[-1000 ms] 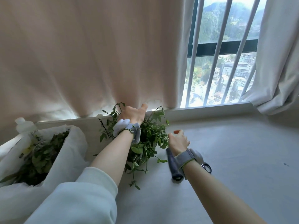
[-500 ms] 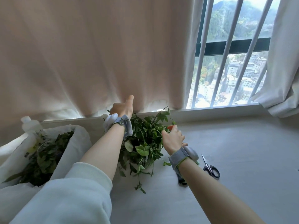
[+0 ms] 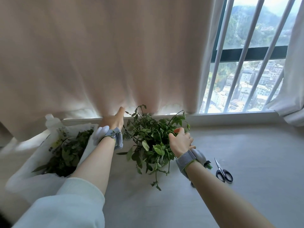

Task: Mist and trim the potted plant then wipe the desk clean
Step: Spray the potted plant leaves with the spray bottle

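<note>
Left hand (image 3: 113, 120) reaches behind the plant (image 3: 153, 142) at frame centre, its fingers hidden; right hand (image 3: 180, 142) curls into its leaves. Scissors (image 3: 224, 173) lie idle lower right and cuttings fill the bag (image 3: 41, 155) at left, so trimming looks done; wiping the desk (image 3: 246, 153) remains.

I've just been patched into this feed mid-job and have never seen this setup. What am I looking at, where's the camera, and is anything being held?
No machine here: a person works with bare hands, and all pictures come from one camera worn on the head, looking forward and down. The left hand reaches beside the potted plant; the right hand is at its other side, in the leaves. What either grips is hidden. Scissors lie loose on the desk; a white bag of cuttings sits left.
</note>
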Demonstrator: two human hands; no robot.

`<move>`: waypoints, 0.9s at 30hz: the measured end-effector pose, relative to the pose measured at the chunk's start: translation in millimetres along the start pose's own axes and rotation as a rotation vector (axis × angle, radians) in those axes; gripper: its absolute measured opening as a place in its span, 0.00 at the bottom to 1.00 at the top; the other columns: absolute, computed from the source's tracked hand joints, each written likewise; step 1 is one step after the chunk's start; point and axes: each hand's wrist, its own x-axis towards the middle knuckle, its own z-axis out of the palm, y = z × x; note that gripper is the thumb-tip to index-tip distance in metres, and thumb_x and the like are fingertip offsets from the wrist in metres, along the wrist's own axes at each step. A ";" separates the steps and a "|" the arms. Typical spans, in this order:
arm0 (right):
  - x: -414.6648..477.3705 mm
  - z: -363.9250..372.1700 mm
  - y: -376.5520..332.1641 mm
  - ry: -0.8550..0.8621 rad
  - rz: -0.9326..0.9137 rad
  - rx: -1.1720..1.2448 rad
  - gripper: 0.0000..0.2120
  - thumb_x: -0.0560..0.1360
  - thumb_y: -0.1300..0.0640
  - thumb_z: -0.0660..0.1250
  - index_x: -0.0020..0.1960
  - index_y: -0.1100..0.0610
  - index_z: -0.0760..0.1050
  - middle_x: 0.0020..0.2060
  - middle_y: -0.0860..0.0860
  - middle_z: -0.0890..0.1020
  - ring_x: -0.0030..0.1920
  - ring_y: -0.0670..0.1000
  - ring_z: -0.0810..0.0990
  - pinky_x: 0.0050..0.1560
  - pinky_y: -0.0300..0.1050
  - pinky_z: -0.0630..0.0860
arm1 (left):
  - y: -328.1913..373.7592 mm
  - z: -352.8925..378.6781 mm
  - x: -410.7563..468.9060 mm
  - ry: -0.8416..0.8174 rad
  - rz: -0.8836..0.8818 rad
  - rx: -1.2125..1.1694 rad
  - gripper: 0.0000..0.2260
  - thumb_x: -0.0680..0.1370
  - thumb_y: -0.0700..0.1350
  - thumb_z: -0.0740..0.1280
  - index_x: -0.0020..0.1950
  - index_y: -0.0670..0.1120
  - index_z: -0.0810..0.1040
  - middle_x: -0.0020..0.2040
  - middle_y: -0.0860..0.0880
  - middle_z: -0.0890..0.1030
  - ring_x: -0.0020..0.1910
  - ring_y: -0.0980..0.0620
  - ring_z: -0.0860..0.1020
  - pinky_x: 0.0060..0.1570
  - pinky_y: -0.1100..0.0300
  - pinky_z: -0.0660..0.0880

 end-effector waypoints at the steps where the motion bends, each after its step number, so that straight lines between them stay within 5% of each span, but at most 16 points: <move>1: -1.9 -0.5 -1.5 0.006 -0.002 0.000 0.14 0.75 0.52 0.60 0.60 0.53 0.68 0.64 0.58 0.69 0.67 0.60 0.61 0.67 0.59 0.54 | -7.0 -3.2 0.6 0.009 -0.002 0.032 0.28 0.67 0.68 0.56 0.30 0.41 0.70 0.30 0.44 0.77 0.28 0.46 0.73 0.31 0.59 0.69; 8: -20.6 4.5 -13.8 -0.010 -0.031 -0.008 0.14 0.76 0.52 0.60 0.61 0.53 0.67 0.65 0.59 0.66 0.68 0.60 0.60 0.68 0.59 0.54 | -42.9 -17.4 -10.2 0.011 0.031 0.246 0.29 0.70 0.67 0.58 0.35 0.40 0.77 0.31 0.45 0.78 0.30 0.46 0.76 0.31 0.60 0.69; 14: -32.3 2.8 -18.0 -0.012 -0.038 -0.008 0.14 0.76 0.52 0.60 0.61 0.53 0.67 0.66 0.59 0.66 0.68 0.60 0.60 0.68 0.58 0.54 | -33.9 -11.5 -27.8 -0.091 0.091 0.234 0.28 0.68 0.69 0.59 0.27 0.44 0.67 0.24 0.48 0.71 0.24 0.47 0.71 0.30 0.60 0.68; 19: -21.8 2.6 -24.0 0.012 -0.044 0.014 0.14 0.76 0.52 0.60 0.61 0.52 0.67 0.65 0.58 0.67 0.68 0.59 0.60 0.68 0.58 0.54 | 13.8 23.1 -22.5 -0.128 0.251 0.264 0.29 0.67 0.71 0.59 0.31 0.43 0.72 0.35 0.47 0.77 0.28 0.50 0.72 0.26 0.62 0.62; 22: -14.1 1.4 -25.0 0.027 -0.088 0.013 0.14 0.76 0.52 0.59 0.61 0.52 0.67 0.64 0.57 0.67 0.67 0.59 0.60 0.67 0.58 0.54 | 28.7 40.6 -15.4 -0.100 0.390 0.489 0.27 0.67 0.69 0.58 0.29 0.45 0.72 0.30 0.48 0.77 0.33 0.46 0.77 0.32 0.59 0.67; 27: 16.3 8.4 -20.0 0.061 -0.109 0.041 0.13 0.76 0.52 0.59 0.60 0.51 0.68 0.63 0.56 0.69 0.67 0.58 0.61 0.67 0.58 0.54 | 32.3 73.9 5.9 -0.067 0.559 0.690 0.25 0.69 0.67 0.58 0.31 0.45 0.73 0.29 0.50 0.76 0.28 0.48 0.74 0.28 0.63 0.65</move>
